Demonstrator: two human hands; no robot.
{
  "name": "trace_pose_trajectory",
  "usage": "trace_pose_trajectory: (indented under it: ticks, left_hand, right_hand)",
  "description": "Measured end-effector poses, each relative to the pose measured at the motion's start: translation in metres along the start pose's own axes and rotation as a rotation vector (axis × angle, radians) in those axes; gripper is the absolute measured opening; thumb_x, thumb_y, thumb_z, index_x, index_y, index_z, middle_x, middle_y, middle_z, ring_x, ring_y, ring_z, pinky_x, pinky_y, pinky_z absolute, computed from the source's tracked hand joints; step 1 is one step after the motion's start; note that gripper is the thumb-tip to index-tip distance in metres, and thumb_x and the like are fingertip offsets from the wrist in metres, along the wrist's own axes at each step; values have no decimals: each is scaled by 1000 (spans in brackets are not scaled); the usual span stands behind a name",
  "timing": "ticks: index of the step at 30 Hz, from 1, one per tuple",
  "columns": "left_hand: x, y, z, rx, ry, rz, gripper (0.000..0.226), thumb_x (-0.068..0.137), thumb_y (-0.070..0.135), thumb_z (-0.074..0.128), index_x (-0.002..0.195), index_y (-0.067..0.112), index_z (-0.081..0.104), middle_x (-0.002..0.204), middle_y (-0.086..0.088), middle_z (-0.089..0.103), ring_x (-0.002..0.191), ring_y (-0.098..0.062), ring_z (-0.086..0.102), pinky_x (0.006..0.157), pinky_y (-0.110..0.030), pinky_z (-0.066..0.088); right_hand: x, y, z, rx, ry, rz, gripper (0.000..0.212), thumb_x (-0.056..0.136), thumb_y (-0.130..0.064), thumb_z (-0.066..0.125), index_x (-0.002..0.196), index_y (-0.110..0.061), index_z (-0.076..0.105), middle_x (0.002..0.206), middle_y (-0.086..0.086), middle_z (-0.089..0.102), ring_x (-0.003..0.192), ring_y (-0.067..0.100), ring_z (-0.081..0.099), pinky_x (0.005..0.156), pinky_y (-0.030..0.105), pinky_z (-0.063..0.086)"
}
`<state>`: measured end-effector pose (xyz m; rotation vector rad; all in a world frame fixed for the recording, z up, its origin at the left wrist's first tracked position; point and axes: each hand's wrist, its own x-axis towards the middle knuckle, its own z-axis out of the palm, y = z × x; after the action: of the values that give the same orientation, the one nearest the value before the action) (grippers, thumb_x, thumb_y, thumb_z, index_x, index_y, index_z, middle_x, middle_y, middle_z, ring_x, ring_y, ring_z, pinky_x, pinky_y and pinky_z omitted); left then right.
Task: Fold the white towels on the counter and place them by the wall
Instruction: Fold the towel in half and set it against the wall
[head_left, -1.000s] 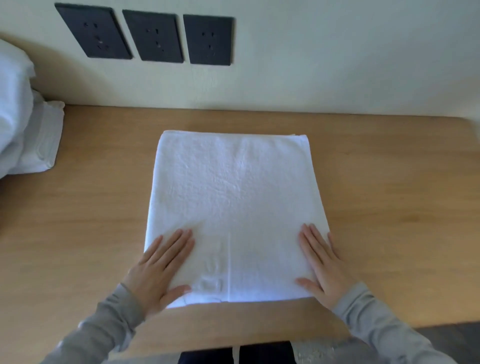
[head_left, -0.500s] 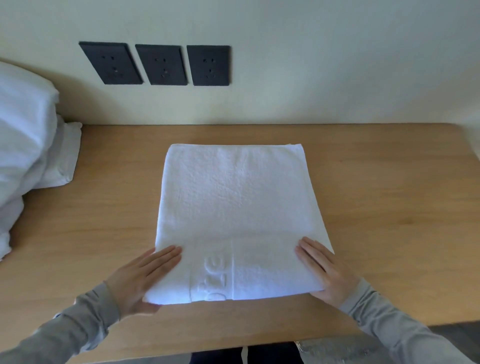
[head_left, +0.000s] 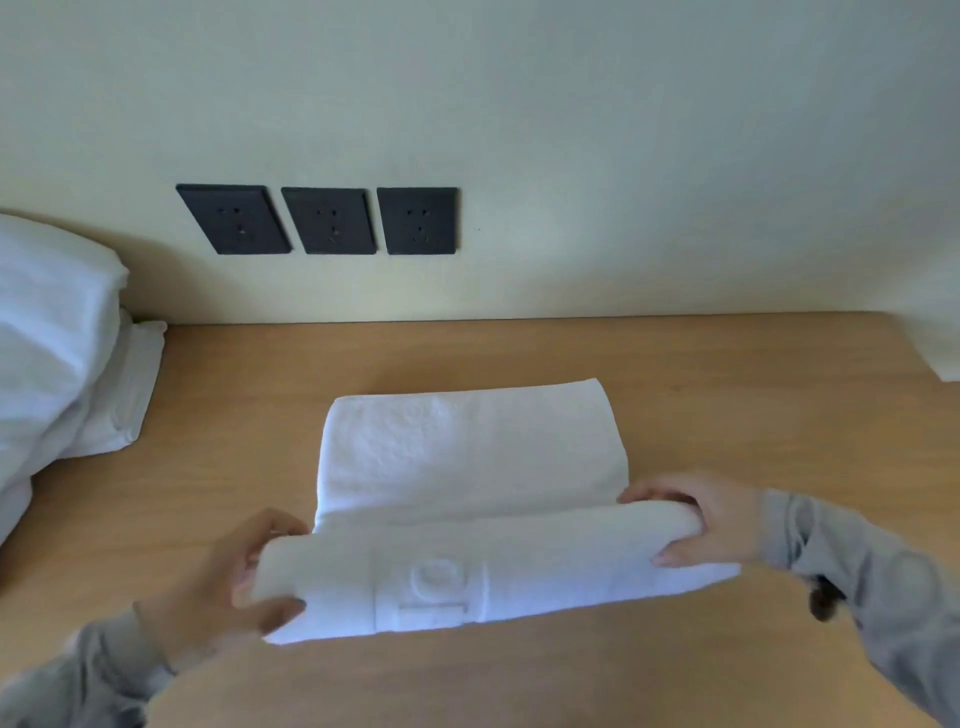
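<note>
Two hands grip one white towel (head_left: 467, 457) near the counter's (head_left: 727, 415) front edge: left hand (head_left: 228, 587) and right hand (head_left: 701, 525) pinch its lifted near fold.

Towel pile (head_left: 47, 364) cut off left

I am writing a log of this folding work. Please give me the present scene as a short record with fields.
surface: light wooden counter
item in work: white terry towel with embossed logo, near edge lifted and rolled toward the wall
left hand: grips the towel's left end
right hand: grips the towel's right end
other linen: pile of white towels at far left, by the wall
wall: three black sockets
</note>
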<state>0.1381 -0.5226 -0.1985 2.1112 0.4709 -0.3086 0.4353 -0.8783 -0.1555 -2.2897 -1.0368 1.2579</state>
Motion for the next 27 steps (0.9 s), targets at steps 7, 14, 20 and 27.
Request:
trace_pose_trajectory:
  ticks: [7,14,20,27]
  left_hand:
    - [71,24,3,-538,510,-240,44,71,56,58,84,15,65,84,-3,66,87,-25,58,71,-33,44]
    - [151,22,-5,-367,666,-549,70,93,59,32,123,0,56,125,-28,54,115,-41,49,93,-40,33]
    - [191,11,-9,-115,647,-557,67,97,51,25,113,-3,62,116,-33,57,108,-45,49,84,-39,34]
    - [212,-9,0,53,662,-625,73,96,52,22,103,-6,66,105,-35,61,102,-48,53,85,-43,39]
  right_hand:
    - [65,0,-38,462,518,-9,41,55,-21,86,89,-20,64,85,-6,63,73,3,61,58,9,46]
    - [139,3,-37,510,927,135,23,78,-22,74,91,-14,57,79,-8,54,69,6,49,52,6,36]
    - [186,15,-39,496,864,180,23,85,-22,67,94,-7,53,85,7,53,73,19,49,62,21,38]
    - [218,33,-35,426,795,325,31,84,-33,65,101,-8,59,102,19,62,96,34,57,88,40,46]
